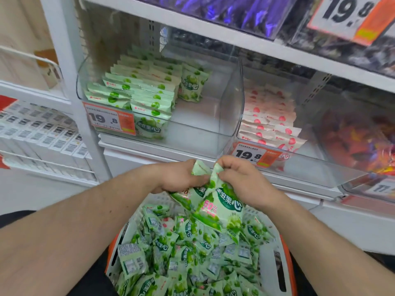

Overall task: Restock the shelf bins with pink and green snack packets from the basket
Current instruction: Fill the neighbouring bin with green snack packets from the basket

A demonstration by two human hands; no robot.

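A white basket (268,261) with orange trim sits low in front of me, piled with several green snack packets (171,244); a little pink shows among them. My left hand (179,176) and my right hand (241,178) meet above the basket, both gripping a bunch of green packets (220,204) by their top edges. On the shelf ahead, a clear bin (205,129) holds rows of green packets (136,90) on its left side. The clear bin to its right (320,165) holds pink packets (269,120).
Orange price tags reading 19.8 (110,120) hang on both bin fronts. A shelf above carries purple packets (235,11). A further bin at the right holds red and orange packets (359,142). A white rack with boxed goods (42,133) stands at the left.
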